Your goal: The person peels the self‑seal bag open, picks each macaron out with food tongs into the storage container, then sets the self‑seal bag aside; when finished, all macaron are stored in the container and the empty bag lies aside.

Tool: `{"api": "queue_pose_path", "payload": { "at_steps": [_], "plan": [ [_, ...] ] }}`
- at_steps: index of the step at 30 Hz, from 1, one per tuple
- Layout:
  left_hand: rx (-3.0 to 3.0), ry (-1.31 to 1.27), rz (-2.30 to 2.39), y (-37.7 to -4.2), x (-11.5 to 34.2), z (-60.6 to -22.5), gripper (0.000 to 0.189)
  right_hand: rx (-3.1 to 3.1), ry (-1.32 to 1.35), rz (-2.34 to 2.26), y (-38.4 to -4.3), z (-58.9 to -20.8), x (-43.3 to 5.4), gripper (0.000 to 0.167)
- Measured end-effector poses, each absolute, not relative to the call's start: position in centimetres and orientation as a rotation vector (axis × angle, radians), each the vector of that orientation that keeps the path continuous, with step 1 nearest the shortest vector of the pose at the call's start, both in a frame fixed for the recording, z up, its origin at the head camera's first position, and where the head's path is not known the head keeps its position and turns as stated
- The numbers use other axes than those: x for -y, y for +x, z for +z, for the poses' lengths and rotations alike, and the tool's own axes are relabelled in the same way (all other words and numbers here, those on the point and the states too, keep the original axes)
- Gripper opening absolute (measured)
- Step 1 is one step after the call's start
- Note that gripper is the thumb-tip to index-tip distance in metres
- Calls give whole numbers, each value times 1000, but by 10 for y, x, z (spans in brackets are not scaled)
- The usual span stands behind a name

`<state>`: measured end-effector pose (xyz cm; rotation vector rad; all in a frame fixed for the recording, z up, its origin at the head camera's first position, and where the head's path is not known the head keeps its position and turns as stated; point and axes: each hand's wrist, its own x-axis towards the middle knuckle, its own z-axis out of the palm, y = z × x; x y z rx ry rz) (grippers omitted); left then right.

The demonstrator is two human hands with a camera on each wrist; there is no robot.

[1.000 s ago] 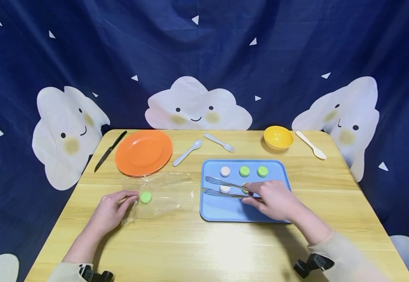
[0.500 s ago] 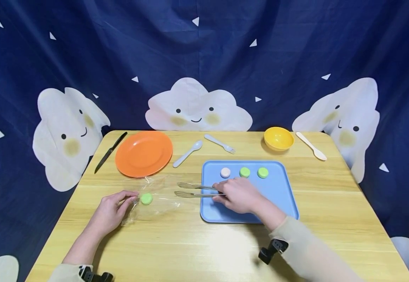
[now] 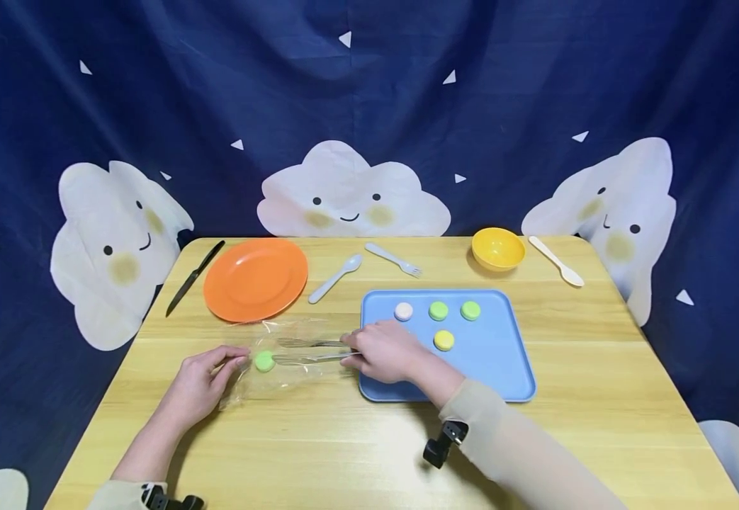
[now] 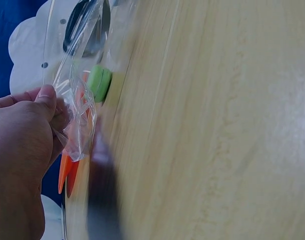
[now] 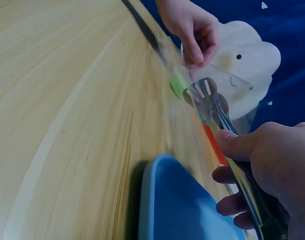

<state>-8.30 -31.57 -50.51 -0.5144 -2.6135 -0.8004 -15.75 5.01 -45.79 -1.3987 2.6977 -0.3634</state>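
Note:
My left hand (image 3: 206, 379) pinches the edge of a clear plastic bag (image 4: 80, 130) on the left of the table. Inside the bag lies a green macaron (image 3: 264, 361), close to the left fingertips. My right hand (image 3: 385, 350) grips metal tongs (image 3: 318, 356), pointing left over the tray's edge. Their slotted heads (image 5: 205, 92) reach to the bag, one tip near the green macaron. I cannot tell whether the tongs hold anything. On the blue tray (image 3: 484, 375) sit a pale pink macaron (image 3: 403, 312), two green macarons (image 3: 454, 310) and a yellow macaron (image 3: 443, 340). The right hand hides part of the tray.
Behind the bag stands an orange plate (image 3: 256, 280), a black knife (image 3: 195, 278) at its left. A pale blue spoon (image 3: 336, 278) and fork (image 3: 393, 259) lie beyond the tray. A yellow bowl (image 3: 498, 249) and white spoon (image 3: 556, 261) are at the back right.
The right hand has carried the tongs left from over the tray to the bag. The yellow macaron has come back into sight. The left hand stays at the bag.

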Motion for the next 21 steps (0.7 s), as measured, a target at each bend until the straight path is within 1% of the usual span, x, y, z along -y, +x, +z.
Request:
{"api": "queue_pose_path", "payload": {
  "at_steps": [7, 16, 21],
  "plan": [
    [2578, -540, -820, -82, 315, -506, 26, -2677, -1411, -348, -158, -460, -31, 31],
    [2562, -553, -826, -84, 316, -506, 25, -2695, -1373, -252, -159, -465, -16, 30],
    [2542, -570, -828, -84, 317, -506, 26, -2708, -1390, -249, -157, -466, -13, 33]
  ]
}}
